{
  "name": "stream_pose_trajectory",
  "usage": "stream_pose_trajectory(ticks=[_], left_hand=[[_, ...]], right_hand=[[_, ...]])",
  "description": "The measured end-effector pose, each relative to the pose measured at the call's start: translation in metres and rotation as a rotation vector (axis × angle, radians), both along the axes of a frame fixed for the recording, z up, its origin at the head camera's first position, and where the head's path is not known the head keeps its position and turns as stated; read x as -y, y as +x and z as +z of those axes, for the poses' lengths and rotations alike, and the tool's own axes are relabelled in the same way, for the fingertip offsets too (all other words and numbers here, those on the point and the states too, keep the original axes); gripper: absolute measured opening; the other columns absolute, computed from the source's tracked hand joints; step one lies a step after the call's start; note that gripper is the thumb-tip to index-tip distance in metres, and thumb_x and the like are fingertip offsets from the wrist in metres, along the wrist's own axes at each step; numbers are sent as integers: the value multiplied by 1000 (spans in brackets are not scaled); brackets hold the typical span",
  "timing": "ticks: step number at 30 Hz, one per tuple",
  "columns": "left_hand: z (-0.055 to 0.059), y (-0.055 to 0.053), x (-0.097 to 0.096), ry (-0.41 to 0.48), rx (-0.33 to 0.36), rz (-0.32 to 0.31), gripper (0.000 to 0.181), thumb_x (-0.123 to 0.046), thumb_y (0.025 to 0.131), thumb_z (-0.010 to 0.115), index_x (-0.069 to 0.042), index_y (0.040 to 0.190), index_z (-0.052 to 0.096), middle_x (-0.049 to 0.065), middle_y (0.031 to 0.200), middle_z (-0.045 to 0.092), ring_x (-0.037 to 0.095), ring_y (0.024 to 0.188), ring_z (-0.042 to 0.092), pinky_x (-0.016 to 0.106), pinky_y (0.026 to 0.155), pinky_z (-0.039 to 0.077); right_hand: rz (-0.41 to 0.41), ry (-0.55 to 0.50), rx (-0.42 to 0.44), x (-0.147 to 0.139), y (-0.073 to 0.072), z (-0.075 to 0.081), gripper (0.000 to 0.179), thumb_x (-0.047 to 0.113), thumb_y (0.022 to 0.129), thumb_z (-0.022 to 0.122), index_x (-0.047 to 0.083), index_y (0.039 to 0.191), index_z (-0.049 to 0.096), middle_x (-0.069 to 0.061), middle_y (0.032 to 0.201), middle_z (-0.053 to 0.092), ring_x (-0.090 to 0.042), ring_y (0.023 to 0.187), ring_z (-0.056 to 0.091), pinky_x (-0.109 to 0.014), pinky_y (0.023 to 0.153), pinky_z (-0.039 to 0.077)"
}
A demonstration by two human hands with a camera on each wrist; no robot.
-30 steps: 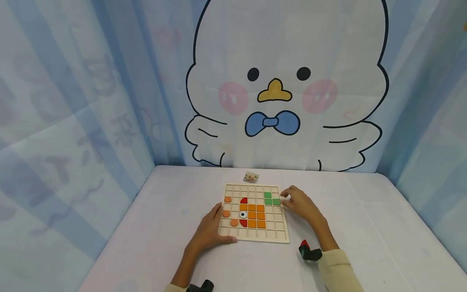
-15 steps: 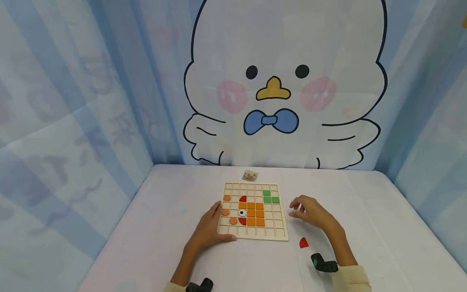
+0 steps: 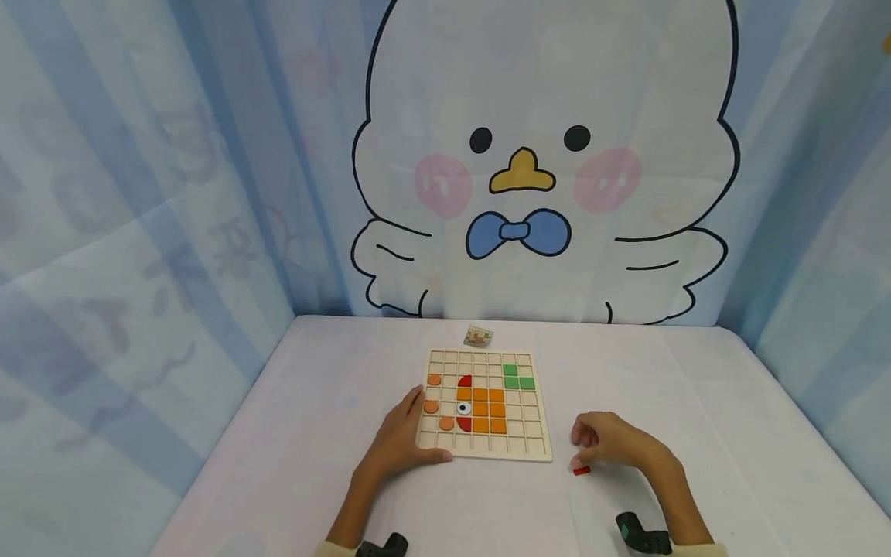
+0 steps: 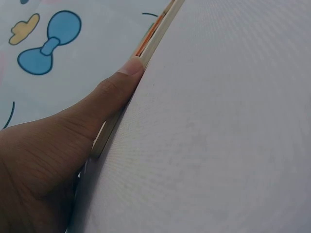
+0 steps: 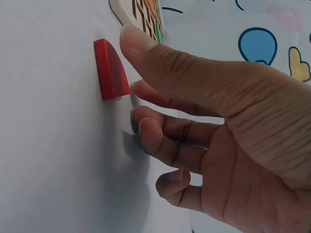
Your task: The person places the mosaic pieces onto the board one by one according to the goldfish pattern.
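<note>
A wooden grid board (image 3: 527,446) lies on the table, with orange squares (image 3: 489,411), green squares (image 3: 511,370), orange discs (image 3: 431,407), red quarter-round pieces (image 3: 464,425) and a round eye piece (image 3: 463,408) in its cells. My left hand (image 3: 398,441) holds its near-left corner, fingers along the left side; in the left wrist view the thumb (image 4: 109,94) presses the board's edge. A loose red quarter-round piece (image 5: 108,73) sits right of the board. Close over it is my right hand (image 3: 619,442), thumb and bent fingers apart, the piece by the thumb tip.
Behind the board lies a small patterned packet or card (image 3: 478,336). The white-covered table (image 3: 313,387) ends at a curtain (image 3: 418,294) printed with a cartoon bird. Dark wrist devices (image 3: 642,534) sit on both wrists.
My right hand has left the board's right edge, moving right and toward me, down to the loose red quarter-round piece. The left hand stays at the board's corner.
</note>
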State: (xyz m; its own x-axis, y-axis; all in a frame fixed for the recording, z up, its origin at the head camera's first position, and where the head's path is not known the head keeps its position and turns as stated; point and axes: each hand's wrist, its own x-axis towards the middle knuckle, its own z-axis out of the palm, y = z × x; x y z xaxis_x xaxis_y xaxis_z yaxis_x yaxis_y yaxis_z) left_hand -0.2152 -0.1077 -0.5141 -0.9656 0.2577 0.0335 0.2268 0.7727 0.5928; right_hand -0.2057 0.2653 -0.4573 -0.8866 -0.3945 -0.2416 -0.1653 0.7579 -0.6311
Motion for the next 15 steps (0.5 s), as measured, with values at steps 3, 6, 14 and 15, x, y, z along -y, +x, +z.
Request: stream_pose_trajectory(ticks=[3,6,14,15], left_hand=[[0,1,0,0,5,4,124,-66,64,80,-5,156,21,13,162,20,34,143,32,54,114,33],[1,2,0,15,3,-1,124,-65,64,80,-4,155,22,14,162,20,35,143,32,54,114,33],[-3,1,1,17,-6,-2,125,-68,63,79,-6,156,22,13,162,21,35,143,32,54,114,33],[-3,1,1,19,-9,-3,125,-67,63,79,-6,156,22,13,162,21,36,143,32,55,114,33]], right_hand=[[30,-21,18,0,5,-1,38,22,70,88,6,88,59,0,71,52,-14,67,49,-23,57,40],[40,-3,20,0,10,0,38,21,69,88,7,88,58,0,70,51,-13,65,48,-22,56,39],[57,29,-39,1,14,2,29,15,74,85,8,85,58,2,69,51,-9,63,46,-21,55,39],[58,26,-57,1,14,1,28,15,75,84,8,85,59,2,69,51,-8,63,46,-20,55,39]])
